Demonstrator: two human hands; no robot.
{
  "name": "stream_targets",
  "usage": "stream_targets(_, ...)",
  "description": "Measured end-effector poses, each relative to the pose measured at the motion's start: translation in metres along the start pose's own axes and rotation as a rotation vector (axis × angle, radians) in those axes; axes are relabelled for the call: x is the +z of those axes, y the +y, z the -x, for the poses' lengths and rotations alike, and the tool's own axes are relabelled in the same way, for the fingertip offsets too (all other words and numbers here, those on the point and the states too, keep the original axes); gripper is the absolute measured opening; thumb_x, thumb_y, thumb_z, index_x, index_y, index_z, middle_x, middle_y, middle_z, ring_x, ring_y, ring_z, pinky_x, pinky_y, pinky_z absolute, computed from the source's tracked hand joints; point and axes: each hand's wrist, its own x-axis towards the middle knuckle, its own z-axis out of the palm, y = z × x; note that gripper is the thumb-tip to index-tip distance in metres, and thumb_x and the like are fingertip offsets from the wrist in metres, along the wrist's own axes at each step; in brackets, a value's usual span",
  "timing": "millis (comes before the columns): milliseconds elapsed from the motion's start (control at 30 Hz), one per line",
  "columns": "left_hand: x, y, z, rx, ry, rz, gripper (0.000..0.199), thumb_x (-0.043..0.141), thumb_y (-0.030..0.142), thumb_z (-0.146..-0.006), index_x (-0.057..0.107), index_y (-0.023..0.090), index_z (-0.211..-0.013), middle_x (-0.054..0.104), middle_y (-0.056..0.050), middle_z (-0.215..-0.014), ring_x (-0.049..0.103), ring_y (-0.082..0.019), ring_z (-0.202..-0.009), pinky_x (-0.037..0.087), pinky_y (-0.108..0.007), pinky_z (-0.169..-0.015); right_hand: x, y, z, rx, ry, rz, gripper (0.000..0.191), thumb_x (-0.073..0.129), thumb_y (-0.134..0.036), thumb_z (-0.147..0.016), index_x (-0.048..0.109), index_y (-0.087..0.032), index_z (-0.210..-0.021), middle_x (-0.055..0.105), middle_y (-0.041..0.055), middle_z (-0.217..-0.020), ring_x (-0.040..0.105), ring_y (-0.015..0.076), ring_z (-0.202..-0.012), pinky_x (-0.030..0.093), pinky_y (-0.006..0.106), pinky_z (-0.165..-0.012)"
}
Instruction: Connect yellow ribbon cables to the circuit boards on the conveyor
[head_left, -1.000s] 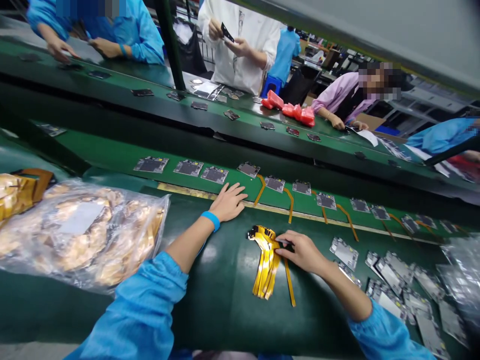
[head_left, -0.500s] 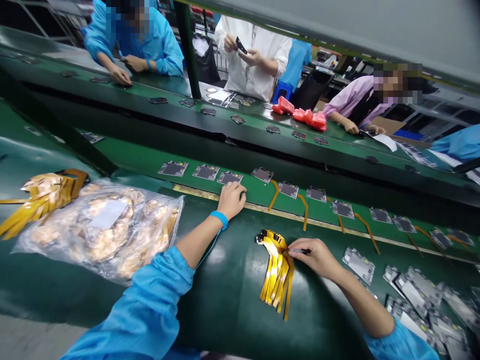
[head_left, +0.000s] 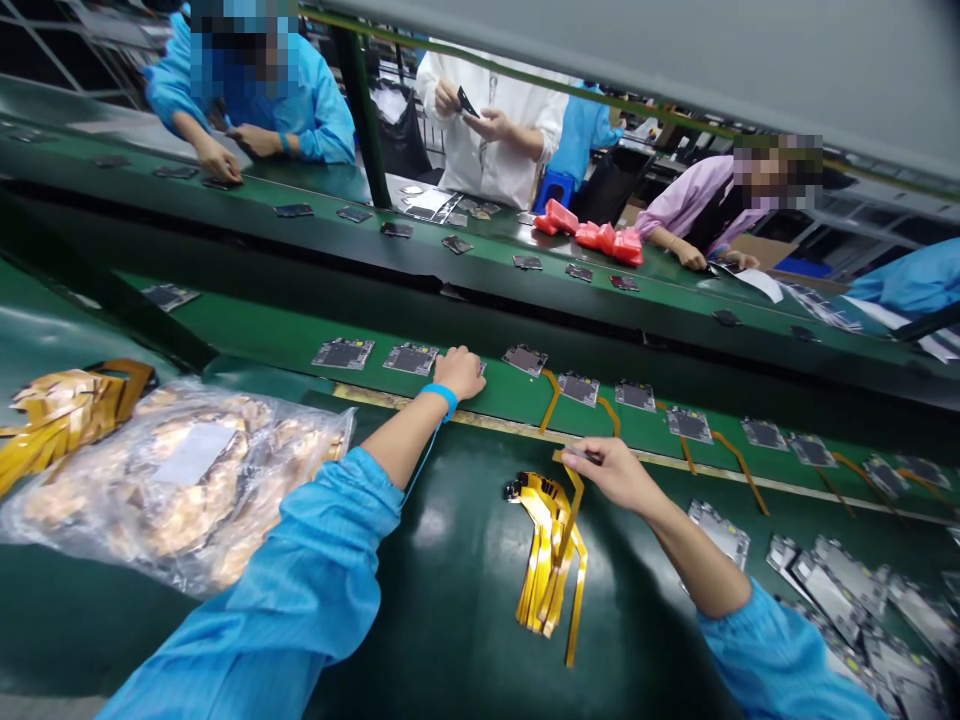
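Observation:
My left hand (head_left: 460, 373), with a blue wrist strap, is over a circuit board (head_left: 481, 369) on the green belt. Its fingers curl down onto the board and hide most of it. My right hand (head_left: 616, 474) pinches tweezers (head_left: 589, 456). At their tip is one yellow flex cable (head_left: 576, 490), its upper end lifted and its tail hanging over the pile. Below lies the fanned pile of flex cables (head_left: 538, 560) on the green mat. A single cable (head_left: 576, 610) sticks out along the pile's right side.
A clear plastic bag (head_left: 187, 480) of flex cables lies left, beside loose cables (head_left: 67, 410). Circuit boards (head_left: 689, 424) line the belt, several with cables attached. More boards (head_left: 847, 590) are heaped at right. A green post (head_left: 112, 280) stands left. Co-workers sit across the line.
My right hand has moved up from the pile, lifting one flex cable's end with the tweezers. My left hand has moved further over the circuit board. The view has shifted slightly.

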Motion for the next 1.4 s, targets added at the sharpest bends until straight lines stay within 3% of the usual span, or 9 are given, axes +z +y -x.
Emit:
stream_targets(133,-0.001,0.002,0.001,0.03,0.014,-0.011,0.017,0.06,0.02,-0.081,0.077,0.016,-0.084,0.071,-0.016,-0.101,0.064,-0.033,-0.105,0.054,-0.044,-0.092,0.017,-0.001,-0.044,-0.05,0.029,0.023,0.047,0.061,-0.06,-0.089,0.07,-0.017,-0.076,0.068,0.0011,-0.072,0.061,0.0167,-0.07,0.049,0.028,-0.069)
stream_targets(267,-0.002,-0.006,0.014,0.102,0.029,-0.007,0.026,0.052,0.016,-0.087,0.078,0.017,-0.088,0.074,-0.013,-0.1,0.067,-0.028,-0.102,0.054,-0.038,-0.095,0.039,0.0,-0.096,-0.005,0.112,0.025,0.028,0.067,-0.043,-0.087,0.075,-0.017,-0.09,0.076,0.0031,-0.085,0.068,0.0193,-0.081,0.051,0.027,-0.077)
stream_targets(367,0.004,-0.017,0.031,0.196,0.054,0.057,0.031,0.05,0.015,-0.088,0.078,0.018,-0.102,0.075,-0.01,-0.115,0.066,-0.026,-0.114,0.052,-0.038,-0.105,0.051,-0.004,-0.132,0.059,0.192,0.156,0.018,0.067,-0.032,-0.088,0.077,-0.018,-0.089,0.079,0.0044,-0.091,0.071,0.02,-0.087,0.05,0.026,-0.08)
stream_targets(500,0.019,-0.027,0.049,0.273,0.048,0.14,0.039,0.052,0.021,-0.091,0.071,0.019,-0.125,0.063,-0.009,-0.144,0.056,-0.026,-0.136,0.042,-0.041,-0.12,0.059,-0.012,-0.159,0.17,0.231,0.327,0.019,0.065,-0.034,-0.092,0.08,-0.022,-0.092,0.08,0.0025,-0.093,0.071,0.0194,-0.088,0.049,0.024,-0.075)
stream_targets(733,0.03,-0.024,0.057,0.293,0.017,0.146,0.046,0.046,0.026,-0.097,0.061,0.015,-0.139,0.05,-0.009,-0.157,0.043,-0.024,-0.148,0.026,-0.043,-0.129,0.06,-0.019,-0.166,0.303,0.232,0.409,0.021,0.064,-0.037,-0.092,0.082,-0.026,-0.095,0.08,0.0031,-0.095,0.071,0.0202,-0.088,0.048,0.026,-0.074)
stream_targets(1400,0.036,-0.026,0.053,0.462,-0.017,0.173,0.048,0.039,0.027,-0.1,0.056,0.021,-0.144,0.043,-0.005,-0.162,0.036,-0.021,-0.152,0.026,-0.043,-0.13,0.046,-0.002,-0.158,0.307,0.259,0.434,0.019,0.067,-0.036,-0.09,0.083,-0.028,-0.095,0.079,0.0027,-0.091,0.071,0.0206,-0.088,0.049,0.026,-0.073)
